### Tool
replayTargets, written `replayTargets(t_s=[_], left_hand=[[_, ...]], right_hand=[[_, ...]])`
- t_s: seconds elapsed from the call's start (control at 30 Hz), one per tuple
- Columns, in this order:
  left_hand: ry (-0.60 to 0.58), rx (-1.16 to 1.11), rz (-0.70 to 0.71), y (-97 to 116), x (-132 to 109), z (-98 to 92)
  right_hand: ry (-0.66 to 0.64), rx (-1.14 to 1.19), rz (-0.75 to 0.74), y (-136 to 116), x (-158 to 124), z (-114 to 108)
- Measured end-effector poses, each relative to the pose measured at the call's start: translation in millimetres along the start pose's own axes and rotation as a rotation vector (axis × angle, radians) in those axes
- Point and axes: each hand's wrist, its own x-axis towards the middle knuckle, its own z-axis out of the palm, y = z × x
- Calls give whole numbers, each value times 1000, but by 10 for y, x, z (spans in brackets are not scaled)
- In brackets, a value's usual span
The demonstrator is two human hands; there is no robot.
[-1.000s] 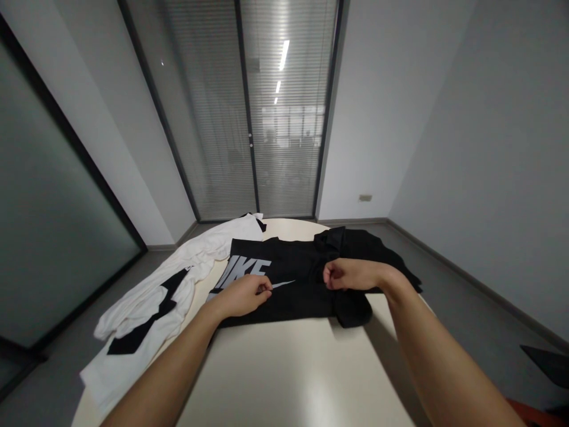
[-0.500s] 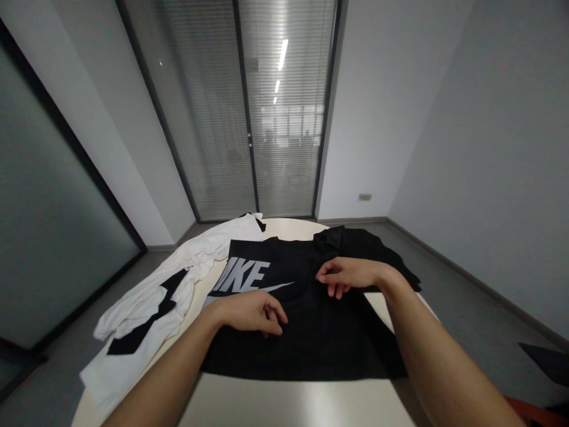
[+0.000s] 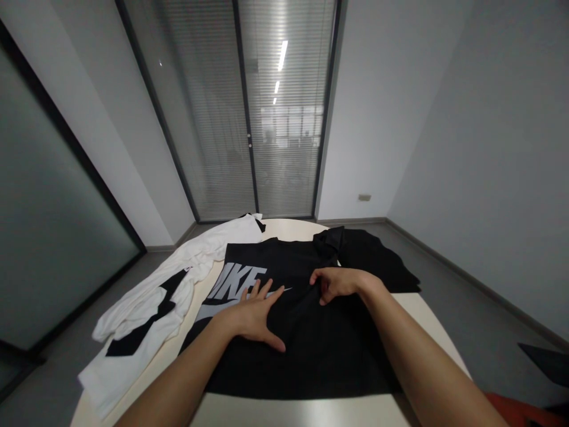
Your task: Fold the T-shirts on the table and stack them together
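Observation:
A black T-shirt [image 3: 329,350] with grey NIKE lettering lies spread on the table in front of me. My left hand [image 3: 258,317] rests on its printed front, fingers spread and thumb stretched out. To the right, my right hand [image 3: 338,283] touches the shirt with bent fingers; a gap shows between its index finger and thumb, and no cloth is visibly held between them. Small creases run in the fabric near these fingertips. Part of the lettering is hidden behind my left hand.
White clothing with black panels [image 3: 178,296] lies along the left side of the pale round table [image 3: 431,320]. More black clothing [image 3: 373,255] lies at the back right, next to the shirt. A red object [image 3: 511,409] shows at the lower right. Beyond stand glass doors with blinds [image 3: 284,166].
The black shirt has shifted toward me and a little left, its right part now lying straighter. My left hand has opened from a loose curl and spread out; my right hand has moved slightly left.

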Motion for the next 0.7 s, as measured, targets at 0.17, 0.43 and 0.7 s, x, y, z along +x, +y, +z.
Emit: replayTargets(t_s=[0.17, 0.43, 0.7], left_hand=[[-24, 19, -54, 81, -30, 20], [-80, 35, -99, 241, -115, 47], [-109, 22, -103, 540, -459, 124]], right_hand=[[-43, 48, 60, 109, 125, 66], [-95, 89, 139, 65, 134, 143], [-158, 70, 168, -188, -244, 374]])
